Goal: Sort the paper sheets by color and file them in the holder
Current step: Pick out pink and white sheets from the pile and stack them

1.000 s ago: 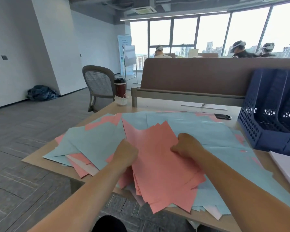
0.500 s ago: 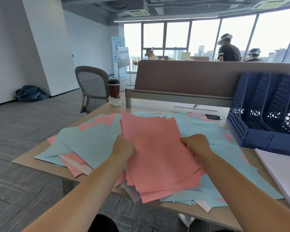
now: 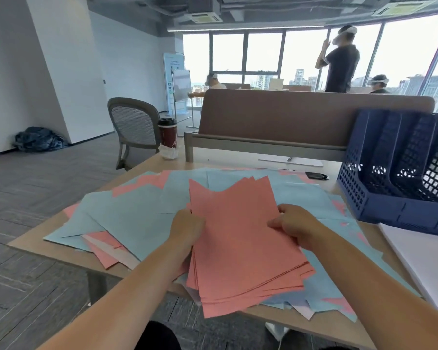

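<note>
Now both hands, left hand (image 3: 187,227) and right hand (image 3: 292,227), grip the pink stack (image 3: 240,238); the holder (image 3: 400,173) lies far right, nearer the right hand

No readable text; print on standing banner (image 3: 174,83) and cup (image 3: 168,134) too blurred.
</note>
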